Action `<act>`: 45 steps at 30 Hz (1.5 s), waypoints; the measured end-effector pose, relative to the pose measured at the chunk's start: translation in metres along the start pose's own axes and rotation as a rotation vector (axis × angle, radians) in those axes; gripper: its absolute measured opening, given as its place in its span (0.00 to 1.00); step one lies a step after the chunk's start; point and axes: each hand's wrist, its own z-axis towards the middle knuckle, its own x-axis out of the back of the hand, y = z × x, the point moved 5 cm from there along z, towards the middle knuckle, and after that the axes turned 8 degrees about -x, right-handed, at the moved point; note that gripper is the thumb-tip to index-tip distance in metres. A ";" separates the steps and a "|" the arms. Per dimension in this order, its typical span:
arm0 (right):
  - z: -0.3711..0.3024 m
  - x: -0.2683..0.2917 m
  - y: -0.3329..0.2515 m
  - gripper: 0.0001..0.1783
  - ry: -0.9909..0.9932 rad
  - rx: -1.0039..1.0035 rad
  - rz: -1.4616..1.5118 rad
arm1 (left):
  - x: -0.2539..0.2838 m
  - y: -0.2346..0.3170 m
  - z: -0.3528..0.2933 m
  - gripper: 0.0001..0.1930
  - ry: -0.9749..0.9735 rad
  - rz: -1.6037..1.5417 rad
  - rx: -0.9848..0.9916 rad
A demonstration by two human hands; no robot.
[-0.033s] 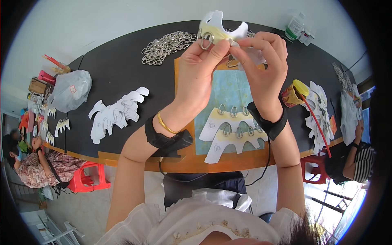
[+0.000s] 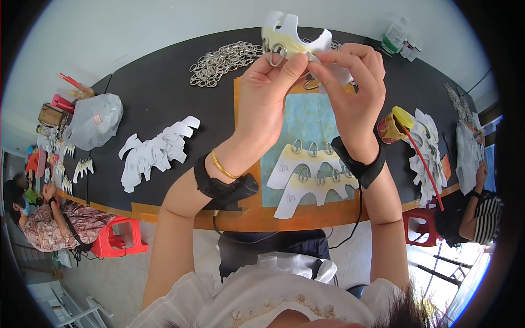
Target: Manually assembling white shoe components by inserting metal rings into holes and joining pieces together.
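Both hands are raised over the far middle of the table around a white cut-out piece (image 2: 299, 41) with curved notches and a yellowish glue-like band. My left hand (image 2: 273, 79) pinches its lower edge between thumb and fingers. A metal ring (image 2: 278, 54) hangs from the piece beside that hand. My right hand (image 2: 353, 74) is closed, thumb and forefinger pinching a small tab of the same piece close to my left thumb. Below, on a blue sheet (image 2: 306, 115), lie two similar white pieces (image 2: 295, 158) with several metal rings along their yellowish edges.
A heap of metal rings (image 2: 221, 63) lies far left of my hands. White cut-outs (image 2: 158, 150) are piled at left, more (image 2: 424, 147) at right beside a yellow-rimmed pot (image 2: 395, 124) with a red stick. A plastic bag (image 2: 95, 121) stands farther left. People sit at both sides.
The upper left part of the held white piece has shifted slightly upward. Both hands keep their place and their pinch.
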 end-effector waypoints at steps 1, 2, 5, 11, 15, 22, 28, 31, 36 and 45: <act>0.000 -0.001 0.001 0.12 -0.038 -0.008 0.013 | -0.001 0.000 0.000 0.05 0.000 -0.001 0.000; 0.000 -0.002 0.002 0.12 -0.038 -0.008 0.013 | -0.001 0.000 0.000 0.05 0.025 0.004 -0.006; 0.000 -0.008 0.004 0.11 -0.107 -0.109 0.194 | -0.005 0.001 0.001 0.07 0.059 -0.008 -0.011; 0.002 -0.004 -0.001 0.05 -0.150 -0.145 0.120 | -0.006 0.000 -0.001 0.08 0.002 0.007 -0.022; 0.002 -0.008 0.007 0.06 -0.175 -0.221 0.235 | -0.003 -0.006 -0.001 0.08 -0.100 0.017 0.024; -0.012 -0.019 0.013 0.09 -0.252 -0.631 0.572 | -0.008 -0.008 -0.004 0.07 0.045 -0.130 0.049; -0.014 -0.025 0.022 0.10 -0.384 -0.755 0.626 | -0.001 -0.012 -0.003 0.06 0.090 -0.041 -0.024; -0.010 -0.023 0.022 0.10 -0.456 -0.717 0.653 | 0.000 -0.012 -0.003 0.06 0.067 0.017 -0.038; -0.012 -0.023 0.023 0.08 -0.380 -0.608 0.632 | -0.003 -0.010 -0.004 0.06 0.057 0.037 -0.008; -0.009 -0.015 0.014 0.06 -0.199 -0.444 0.401 | -0.005 -0.011 -0.002 0.07 0.060 0.074 0.068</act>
